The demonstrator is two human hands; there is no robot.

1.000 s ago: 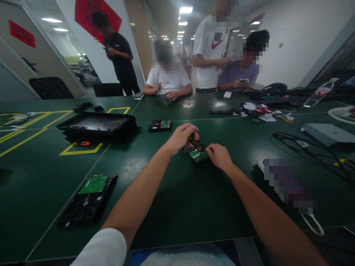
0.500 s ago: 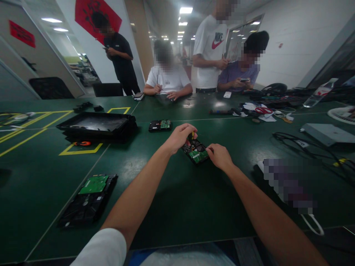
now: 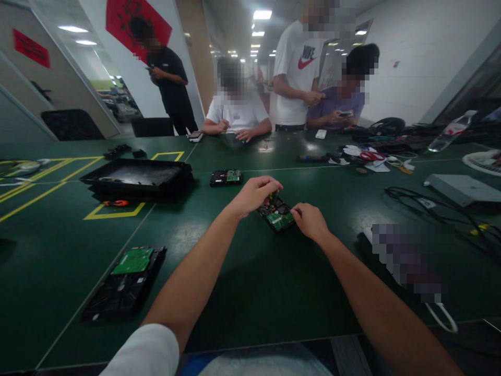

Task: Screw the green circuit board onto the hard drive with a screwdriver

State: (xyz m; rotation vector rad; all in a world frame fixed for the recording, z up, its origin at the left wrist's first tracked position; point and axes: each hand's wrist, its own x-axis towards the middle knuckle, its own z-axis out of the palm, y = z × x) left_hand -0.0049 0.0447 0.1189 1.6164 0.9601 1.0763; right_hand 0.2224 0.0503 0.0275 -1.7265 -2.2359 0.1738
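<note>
A hard drive [image 3: 280, 218] with a green circuit board facing up lies on the green table, turned at an angle. Over its far left end, my left hand [image 3: 257, 194] is closed around a small screwdriver [image 3: 273, 196], of which a yellow and dark part shows below the fingers; its tip is hidden. My right hand [image 3: 310, 219] pinches the right edge of the drive between thumb and finger. Another hard drive [image 3: 124, 284] rests near my left forearm, board up. Farther off, a third hard drive [image 3: 226, 177] sits beyond my left hand.
Black trays [image 3: 136, 175] are stacked at the left, with an orange-handled tool [image 3: 116, 203] before them. To the right are a power bank-like blurred object [image 3: 405, 263], black cables [image 3: 438, 206], a grey box [image 3: 464, 190] and a bottle [image 3: 452, 130]. Several people are across the table.
My left hand has turned slightly, its fingers shifting a little to the right over the screwdriver. My right hand and the drive stay in place. A standing person's hands have moved slightly.
</note>
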